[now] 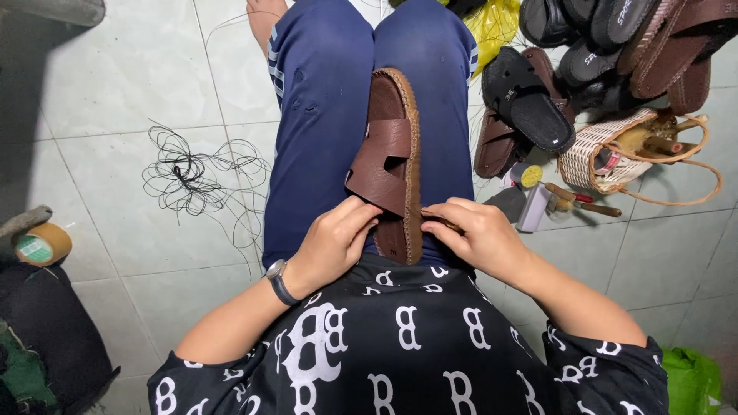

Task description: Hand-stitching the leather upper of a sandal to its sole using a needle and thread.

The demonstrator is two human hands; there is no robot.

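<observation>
A brown leather sandal (390, 146) lies lengthwise between my knees, on my blue trousers, its sole edge stitched. My left hand (336, 240) grips the sandal's strap near the heel end, fingers curled over it. At the sandal's right edge my right hand (475, 233) pinches a thin tool or needle, whose tip is hidden against the sole. A watch sits on my left wrist.
A tangle of black thread (192, 173) lies on the tiled floor at left. A tape roll (42, 244) sits at the far left. Several dark sandals (584, 61) are piled at upper right, beside a woven basket (615, 150) and small tools (573, 200).
</observation>
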